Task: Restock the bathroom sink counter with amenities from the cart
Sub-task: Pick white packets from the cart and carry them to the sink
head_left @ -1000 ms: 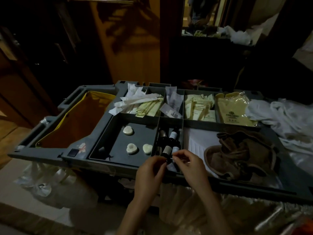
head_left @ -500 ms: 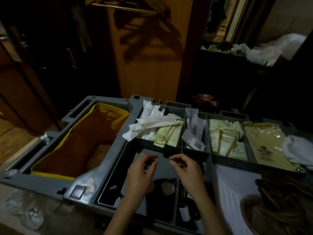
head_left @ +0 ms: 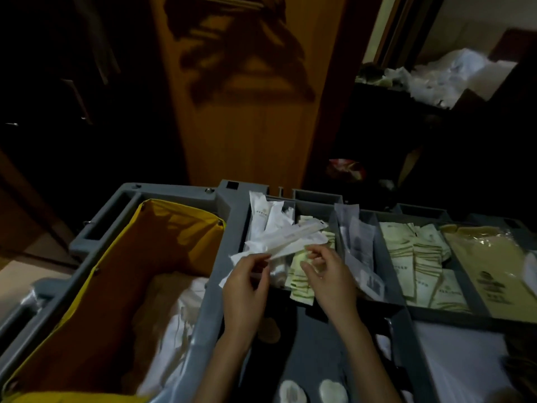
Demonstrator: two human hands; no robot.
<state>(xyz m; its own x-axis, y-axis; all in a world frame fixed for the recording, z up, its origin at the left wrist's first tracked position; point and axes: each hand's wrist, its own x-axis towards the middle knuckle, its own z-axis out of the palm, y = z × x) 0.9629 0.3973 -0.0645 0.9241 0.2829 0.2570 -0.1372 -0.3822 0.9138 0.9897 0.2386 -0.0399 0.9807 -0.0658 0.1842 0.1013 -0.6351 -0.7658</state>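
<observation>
Grey plastic cart (head_left: 177, 191) holds one yellow bag (head_left: 174, 228) on its left and four sachet compartments along the back. Two hands reach the leftmost: left hand (head_left: 245, 289) pinches one long white sachet (head_left: 293, 238) atop the heap, right hand (head_left: 334, 280) curled, grip unclear. Three round soaps (head_left: 268, 330) lie nearer

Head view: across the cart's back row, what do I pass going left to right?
Yellow-lined bag → long white sachets → pale green packets → clear sachets → stacked cream packets → gold plastic-wrapped packs.
</observation>
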